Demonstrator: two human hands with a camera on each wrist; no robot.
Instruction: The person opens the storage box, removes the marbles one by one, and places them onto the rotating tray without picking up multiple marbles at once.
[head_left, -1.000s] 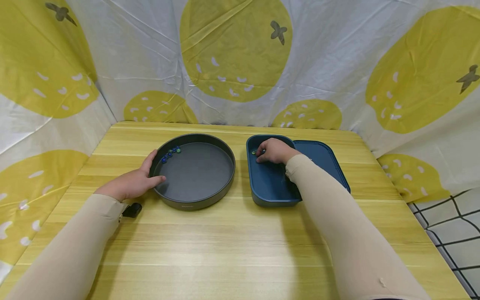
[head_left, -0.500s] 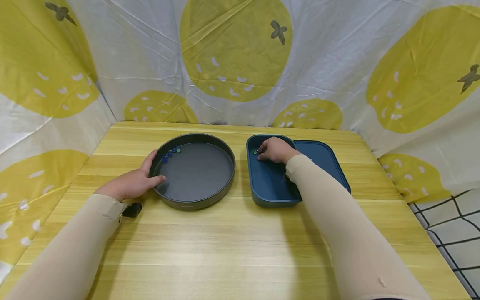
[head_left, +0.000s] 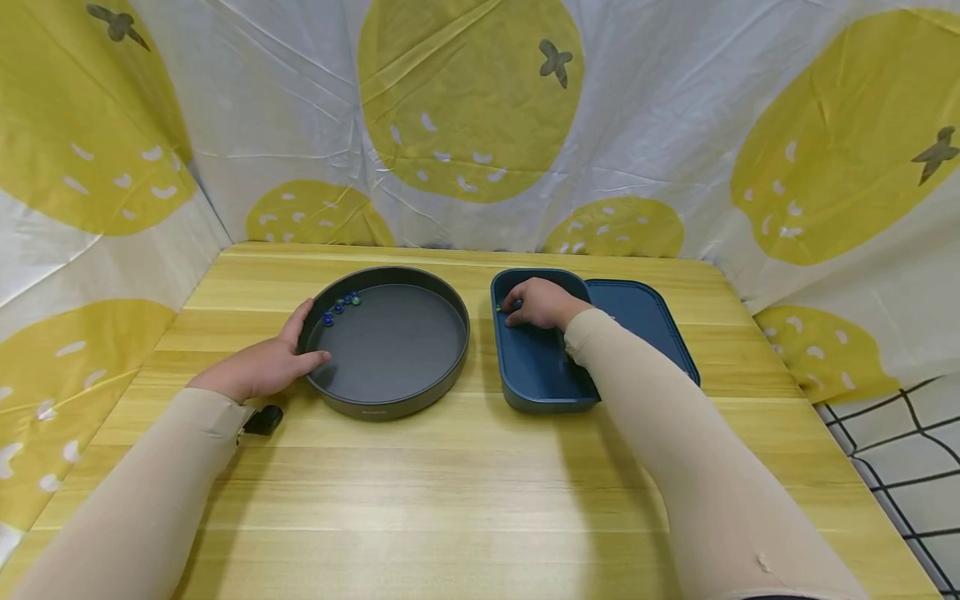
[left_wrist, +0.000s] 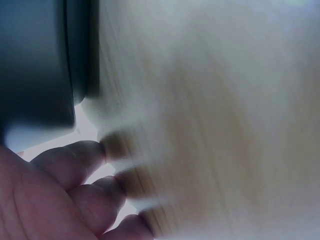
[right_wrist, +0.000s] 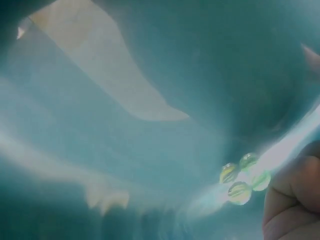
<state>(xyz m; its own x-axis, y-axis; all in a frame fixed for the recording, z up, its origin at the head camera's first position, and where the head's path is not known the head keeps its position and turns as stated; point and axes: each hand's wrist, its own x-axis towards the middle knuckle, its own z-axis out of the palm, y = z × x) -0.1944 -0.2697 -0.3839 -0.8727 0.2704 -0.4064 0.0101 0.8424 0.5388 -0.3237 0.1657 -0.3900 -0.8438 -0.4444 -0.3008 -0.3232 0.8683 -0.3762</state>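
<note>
My left hand (head_left: 262, 364) grips the left side of a round dark grey cake pan (head_left: 390, 358), thumb over the rim and fingers along the outer wall. Several blue and green glass marbles (head_left: 338, 308) lie by the pan's far left wall. My right hand (head_left: 542, 304) reaches into a dark blue rectangular box (head_left: 543, 367), fingers bent, near its left wall. Beside those fingers, a green marble (head_left: 498, 309) shows. The right wrist view shows clear marbles (right_wrist: 239, 193) near the fingers; some may be reflections. Whether the fingertips hold a marble is hidden.
A flat blue lid (head_left: 641, 312) lies right of the box, partly beneath or behind it. Everything stands on a wooden table (head_left: 420, 500). A lemon-print cloth (head_left: 465, 225) hangs behind and at the sides. A black wire grid (head_left: 907, 467) stands at the right edge.
My right hand has shifted slightly left inside the box, and the green marble shows farther left, by the wall. The left hand and pan stay put.
</note>
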